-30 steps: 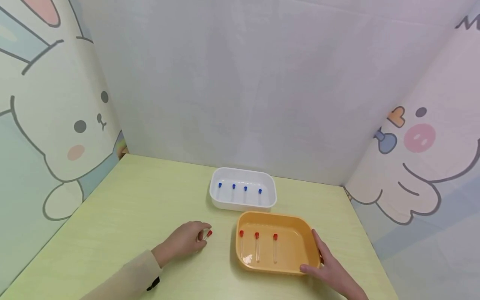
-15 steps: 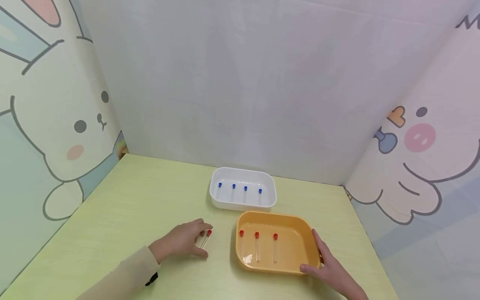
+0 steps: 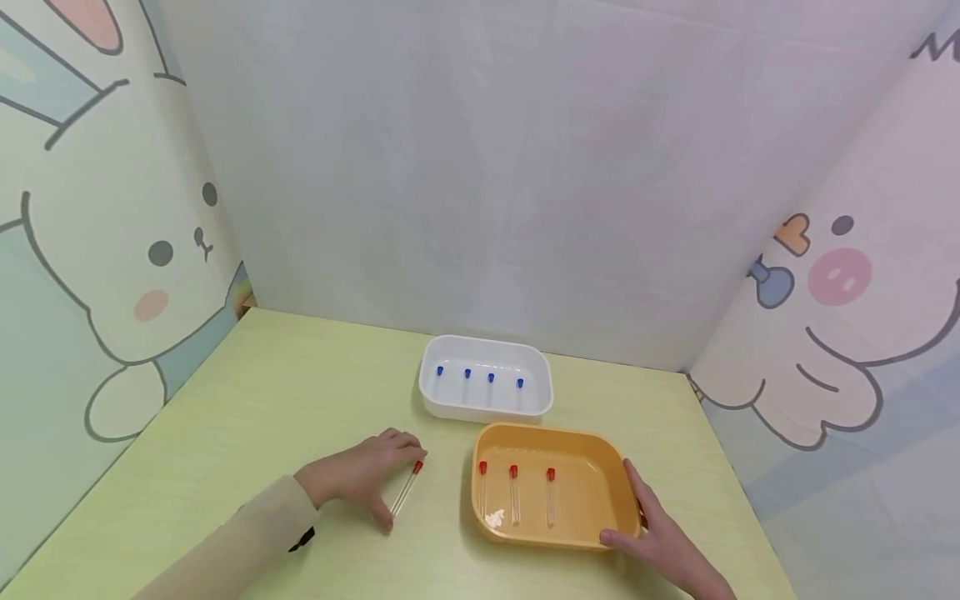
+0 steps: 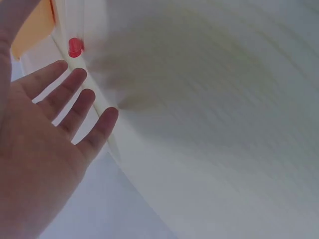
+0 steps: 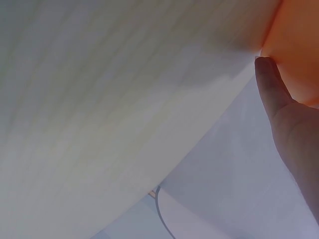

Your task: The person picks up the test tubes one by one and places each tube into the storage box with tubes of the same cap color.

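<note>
A clear test tube with a red cap (image 3: 406, 492) lies slanted on the table. My left hand (image 3: 367, 471) hovers just left of it, thumb and fingers spread apart around the tube. In the left wrist view the fingers (image 4: 102, 130) are straight, and the red cap (image 4: 75, 47) sits beyond their tips. My right hand (image 3: 663, 542) holds the near right corner of an orange-yellow basin (image 3: 592, 500), thumb at the rim and fingers along the outer side. Inside that basin, 3 red-capped test tubes (image 3: 515, 500) lie side by side.
Behind the basin stands a white tray (image 3: 487, 414) with several blue-capped tubes (image 3: 491, 378) in a row. A pale wall (image 3: 465, 183) closes off the back of the yellow-green table (image 3: 315, 367). Cartoon-printed panels (image 3: 862, 333) flank both sides.
My left hand has let go of the red-capped test tube and its thumb has moved away from the fingers. The tube now lies on the table. My right hand stays on the basin.
</note>
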`<move>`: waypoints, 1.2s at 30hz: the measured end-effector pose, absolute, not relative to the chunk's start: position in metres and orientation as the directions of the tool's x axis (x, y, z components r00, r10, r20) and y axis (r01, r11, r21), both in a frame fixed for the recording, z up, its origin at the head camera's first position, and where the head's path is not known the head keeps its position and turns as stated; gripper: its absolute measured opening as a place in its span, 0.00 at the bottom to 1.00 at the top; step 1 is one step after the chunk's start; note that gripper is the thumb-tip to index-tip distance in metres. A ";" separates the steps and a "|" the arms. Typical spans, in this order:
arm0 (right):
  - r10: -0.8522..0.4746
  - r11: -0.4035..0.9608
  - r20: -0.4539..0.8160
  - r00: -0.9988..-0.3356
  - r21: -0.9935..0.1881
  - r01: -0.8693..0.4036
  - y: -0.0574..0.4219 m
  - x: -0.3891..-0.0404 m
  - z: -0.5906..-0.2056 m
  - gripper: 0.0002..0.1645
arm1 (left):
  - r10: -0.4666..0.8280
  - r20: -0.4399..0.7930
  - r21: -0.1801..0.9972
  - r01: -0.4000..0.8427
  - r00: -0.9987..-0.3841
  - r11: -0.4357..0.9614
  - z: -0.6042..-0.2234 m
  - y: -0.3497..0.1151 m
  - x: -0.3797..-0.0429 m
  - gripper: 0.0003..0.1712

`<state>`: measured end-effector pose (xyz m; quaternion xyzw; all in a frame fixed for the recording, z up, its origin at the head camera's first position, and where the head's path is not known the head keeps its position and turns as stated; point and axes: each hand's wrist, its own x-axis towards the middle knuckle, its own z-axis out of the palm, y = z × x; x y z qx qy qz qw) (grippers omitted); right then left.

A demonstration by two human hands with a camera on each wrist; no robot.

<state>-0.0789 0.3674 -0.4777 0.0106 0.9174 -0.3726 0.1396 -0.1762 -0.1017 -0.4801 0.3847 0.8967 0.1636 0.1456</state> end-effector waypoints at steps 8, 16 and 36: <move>-0.074 0.722 -0.270 -0.960 -0.679 0.136 0.368 -0.077 -0.476 0.70 | 0.728 -0.147 0.389 0.638 -0.669 0.665 -0.486 -0.097 -0.179 0.53; -0.076 0.717 -0.258 -0.963 -0.686 0.127 0.368 -0.077 -0.478 0.70 | 0.721 -0.135 0.396 0.630 -0.680 0.668 -0.490 -0.095 -0.182 0.48; -0.083 0.707 -0.259 -0.962 -0.696 0.126 0.368 -0.079 -0.480 0.71 | 0.729 -0.104 0.406 0.640 -0.677 0.652 -0.481 -0.085 -0.179 0.47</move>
